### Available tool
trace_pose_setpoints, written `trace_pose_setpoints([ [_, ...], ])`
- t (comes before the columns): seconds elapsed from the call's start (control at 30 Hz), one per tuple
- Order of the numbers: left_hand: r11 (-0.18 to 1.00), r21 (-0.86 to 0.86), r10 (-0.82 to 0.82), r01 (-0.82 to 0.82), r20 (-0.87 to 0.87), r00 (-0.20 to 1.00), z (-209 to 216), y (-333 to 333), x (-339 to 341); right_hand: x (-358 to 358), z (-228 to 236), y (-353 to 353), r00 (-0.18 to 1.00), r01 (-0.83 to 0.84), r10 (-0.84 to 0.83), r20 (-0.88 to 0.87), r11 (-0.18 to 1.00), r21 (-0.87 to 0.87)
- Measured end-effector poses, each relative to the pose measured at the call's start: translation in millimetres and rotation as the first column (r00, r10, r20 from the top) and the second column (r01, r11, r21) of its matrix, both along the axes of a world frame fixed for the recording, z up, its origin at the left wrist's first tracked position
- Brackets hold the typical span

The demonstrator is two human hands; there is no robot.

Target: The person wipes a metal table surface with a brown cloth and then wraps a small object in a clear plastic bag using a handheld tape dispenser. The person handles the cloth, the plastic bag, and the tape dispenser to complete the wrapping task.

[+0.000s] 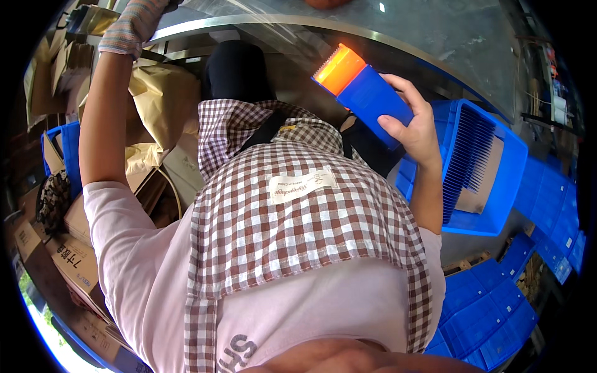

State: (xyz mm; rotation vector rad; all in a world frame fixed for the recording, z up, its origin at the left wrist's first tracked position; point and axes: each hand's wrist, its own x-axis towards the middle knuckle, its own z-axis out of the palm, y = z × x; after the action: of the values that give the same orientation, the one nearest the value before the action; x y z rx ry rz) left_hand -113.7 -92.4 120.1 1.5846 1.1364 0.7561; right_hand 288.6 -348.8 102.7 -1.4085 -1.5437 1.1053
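Observation:
My right hand [415, 121] is closed around a blue block-shaped tool with an orange toothed end [376, 99]. Its thumb lies on the near face, and the fingers wrap the far side. The orange end points up and left, with a row of small teeth along its edge; the tool's exact kind I cannot make out. At the top left my left hand [134, 31] wears a striped knit glove and reaches over the metal table [423, 31]. The frame's edge cuts off its fingers, so what they hold does not show.
Beside my right forearm stands a blue plastic bin [513, 168] with a row of thin dark teeth and cardboard inside. More blue crates [491, 311] are stacked at lower right. Brown paper [158, 99] and cardboard boxes [78, 264] crowd the left side.

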Motion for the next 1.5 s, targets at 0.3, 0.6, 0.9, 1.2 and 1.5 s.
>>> trace_pose_setpoints([
  [0.3, 0.996, -0.033, 0.077, -0.081, -0.117, 0.99, 24, 13, -10, 3, 2, 5, 0.999, -0.037, 0.035, 0.034, 0.997, 0.071],
  [0.6, 0.993, 0.119, 0.047, -0.023, -0.205, 0.978, 41, 28, -60, -18, -15, 22, 0.995, -0.044, 0.039, 0.093, 0.997, 0.056],
  [0.9, 0.928, 0.274, -0.224, 0.254, -0.136, 0.965, 117, -13, -28, -34, -44, 54, 0.926, -0.008, -0.049, 0.375, 0.989, 0.15],
  [1.2, 0.826, 0.202, -0.431, 0.526, -0.375, 0.821, 130, -52, 69, -72, -71, 126, 0.822, 0.115, -0.246, 0.513, 0.955, 0.274],
  [1.5, 0.73, 0.179, -0.529, 0.66, -0.464, 0.711, 157, -90, 91, -140, -48, 169, 0.664, -0.059, -0.196, 0.722, 0.948, 0.311],
])
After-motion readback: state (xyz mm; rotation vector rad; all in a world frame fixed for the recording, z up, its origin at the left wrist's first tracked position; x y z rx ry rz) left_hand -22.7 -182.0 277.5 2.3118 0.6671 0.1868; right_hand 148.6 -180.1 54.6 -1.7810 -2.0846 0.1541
